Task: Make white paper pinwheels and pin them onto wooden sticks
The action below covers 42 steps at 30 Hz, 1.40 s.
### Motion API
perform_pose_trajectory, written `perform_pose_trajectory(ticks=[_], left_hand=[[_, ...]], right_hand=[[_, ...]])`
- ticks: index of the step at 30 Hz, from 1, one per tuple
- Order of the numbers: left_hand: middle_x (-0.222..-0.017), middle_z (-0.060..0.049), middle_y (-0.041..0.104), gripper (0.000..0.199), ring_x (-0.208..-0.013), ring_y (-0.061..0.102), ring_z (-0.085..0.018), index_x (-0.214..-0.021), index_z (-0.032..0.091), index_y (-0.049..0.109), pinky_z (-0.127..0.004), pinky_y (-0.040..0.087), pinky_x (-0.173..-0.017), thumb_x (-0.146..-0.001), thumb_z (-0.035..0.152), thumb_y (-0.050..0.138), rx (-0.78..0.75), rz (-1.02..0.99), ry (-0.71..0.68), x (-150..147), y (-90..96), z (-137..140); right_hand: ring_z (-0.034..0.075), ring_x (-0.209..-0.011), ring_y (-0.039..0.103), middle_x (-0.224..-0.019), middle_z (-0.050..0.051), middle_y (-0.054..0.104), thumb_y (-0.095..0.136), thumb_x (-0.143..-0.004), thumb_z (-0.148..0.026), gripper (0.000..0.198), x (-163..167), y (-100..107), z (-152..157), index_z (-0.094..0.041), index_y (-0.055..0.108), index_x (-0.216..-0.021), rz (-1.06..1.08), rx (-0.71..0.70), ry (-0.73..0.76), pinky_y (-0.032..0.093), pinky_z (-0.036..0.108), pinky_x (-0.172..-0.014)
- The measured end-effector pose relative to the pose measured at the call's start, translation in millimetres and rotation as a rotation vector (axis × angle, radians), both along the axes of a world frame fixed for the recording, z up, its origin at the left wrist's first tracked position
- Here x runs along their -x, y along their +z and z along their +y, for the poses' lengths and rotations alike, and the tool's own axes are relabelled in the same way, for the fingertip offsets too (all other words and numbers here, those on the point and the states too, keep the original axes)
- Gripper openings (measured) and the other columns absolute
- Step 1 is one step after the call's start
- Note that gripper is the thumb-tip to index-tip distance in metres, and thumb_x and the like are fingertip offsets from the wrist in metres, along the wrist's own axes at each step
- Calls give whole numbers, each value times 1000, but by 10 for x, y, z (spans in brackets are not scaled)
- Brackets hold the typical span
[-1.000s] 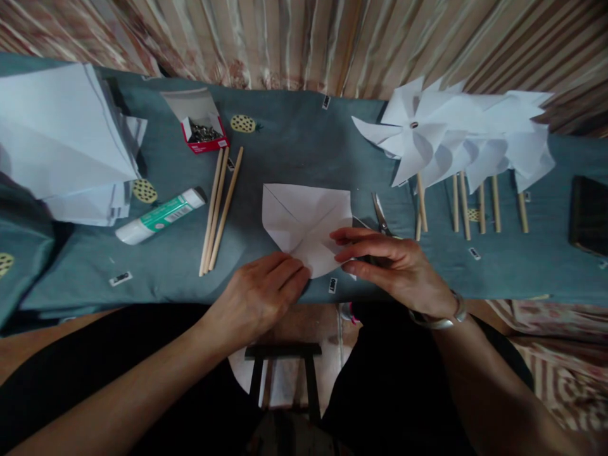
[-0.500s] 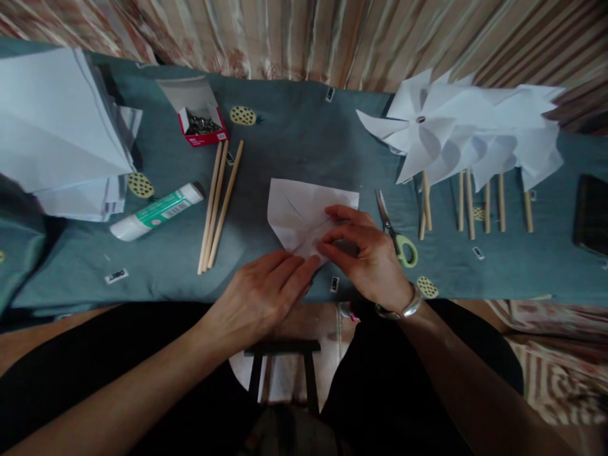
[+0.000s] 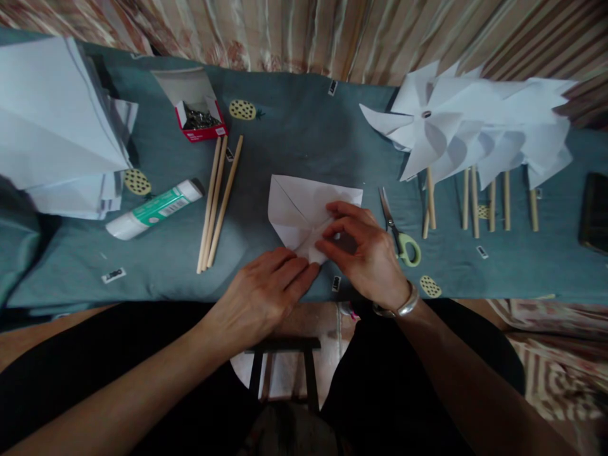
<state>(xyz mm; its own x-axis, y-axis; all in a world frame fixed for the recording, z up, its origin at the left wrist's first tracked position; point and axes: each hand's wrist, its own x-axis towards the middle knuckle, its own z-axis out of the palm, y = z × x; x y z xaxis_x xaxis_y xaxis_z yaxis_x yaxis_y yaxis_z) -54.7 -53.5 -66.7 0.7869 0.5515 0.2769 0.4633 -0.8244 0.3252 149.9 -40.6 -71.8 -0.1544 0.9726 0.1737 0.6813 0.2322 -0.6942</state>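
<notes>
A white sheet of paper (image 3: 299,196) lies near the front of the table, with slit lines running from its corners and its near part bent inward. At its near edge my left hand (image 3: 266,285) grips the paper, fingers together and thumb hidden. My right hand (image 3: 365,250), a silver bracelet at the wrist, pinches a bent flap between thumb and fingers close to the middle. Scissors (image 3: 406,248) with green handles lie just right of that hand. Three wooden sticks (image 3: 216,209) rest side by side to the left.
Finished paper pinwheels (image 3: 446,120) on sticks overlap at the back right. A red box (image 3: 204,133) of small metal pieces stands open at the back left. A glue tube (image 3: 154,210) and a stack of white paper (image 3: 52,114) lie left. A dark object (image 3: 593,212) sits far right.
The view has shifted slightly. My left fingers have moved a little down along the paper's near edge, and my right hand keeps its pinch near the middle.
</notes>
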Motion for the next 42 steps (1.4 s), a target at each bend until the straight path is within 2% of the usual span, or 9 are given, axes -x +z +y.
perform_pose_trajectory(ticks=[8, 16, 24, 28, 31, 33, 36, 39, 42], left_hand=[[-101, -11, 70, 25, -93, 62, -23, -116, 8, 60, -37, 58, -80, -97, 14, 45, -9, -22, -8, 3, -38, -8], [-100, -11, 70, 25, -93, 61, -23, -117, 7, 60, -38, 58, -79, -96, 13, 47, 4, -17, -2, -7, -24, -3], [-94, -9, 69, 20, -87, 62, -22, -109, 7, 64, -35, 58, -76, -92, 12, 55, -7, -24, 13, -32, -22, 3], [-91, -8, 68, 17, -83, 61, -21, -106, 7, 64, -33, 58, -73, -92, 12, 56, -16, -20, 29, -39, -24, 5], [-92, -9, 68, 19, -83, 61, -21, -109, 8, 64, -33, 58, -71, -92, 13, 57, -30, 1, 37, -48, -33, 4], [-94, -9, 67, 21, -83, 61, -21, -110, 7, 63, -33, 58, -71, -91, 13, 58, -30, 16, 29, -57, -27, 3], [-94, -10, 68, 21, -82, 61, -21, -110, 6, 63, -33, 58, -70, -91, 13, 57, -36, 14, 19, -62, 10, 8], [-95, -10, 68, 21, -82, 62, -21, -110, 7, 63, -32, 57, -70, -92, 13, 54, -31, 32, 12, -38, 44, 41], [-98, -10, 68, 21, -85, 63, -21, -110, 9, 64, -33, 58, -74, -94, 12, 51, -60, 18, 37, 34, 36, 136]], right_hand=[[27, -117, 59, -125, 9, 63, 64, -84, -16, 8, 8, 1, -37, -22, 68, -88, -36, -10, 26, 48, 50, -102], [27, -122, 53, -135, 9, 57, 50, -93, -18, 23, 34, -40, -103, -24, 69, -104, -179, -127, 103, 50, 49, -101], [27, -125, 52, -136, 12, 59, 35, -97, -11, 34, 160, -163, -199, -20, 60, -119, -368, -233, 157, 47, 48, -101], [27, -127, 51, -137, 11, 59, 37, -94, -8, 37, 164, -143, -202, -21, 61, -120, -330, -189, 177, 46, 49, -103], [26, -126, 52, -138, 11, 57, 39, -91, -8, 36, 40, -29, -95, -20, 65, -112, -221, -126, 175, 47, 47, -105], [23, -128, 52, -140, 11, 55, 39, -90, -7, 39, -68, 39, 38, -19, 63, -119, -156, -114, 138, 46, 43, -108], [26, -136, 46, -142, 13, 54, 38, -94, -14, 44, -187, 58, 279, -16, 52, -136, -229, -113, 63, 38, 47, -115], [30, -129, 53, -136, 18, 58, 39, -95, -19, 42, -236, 12, 463, -8, 54, -133, -327, -109, 107, 43, 48, -109], [31, -119, 59, -128, 18, 64, 44, -94, -22, 39, -275, 14, 512, -7, 60, -127, -348, -122, 92, 48, 47, -102]])
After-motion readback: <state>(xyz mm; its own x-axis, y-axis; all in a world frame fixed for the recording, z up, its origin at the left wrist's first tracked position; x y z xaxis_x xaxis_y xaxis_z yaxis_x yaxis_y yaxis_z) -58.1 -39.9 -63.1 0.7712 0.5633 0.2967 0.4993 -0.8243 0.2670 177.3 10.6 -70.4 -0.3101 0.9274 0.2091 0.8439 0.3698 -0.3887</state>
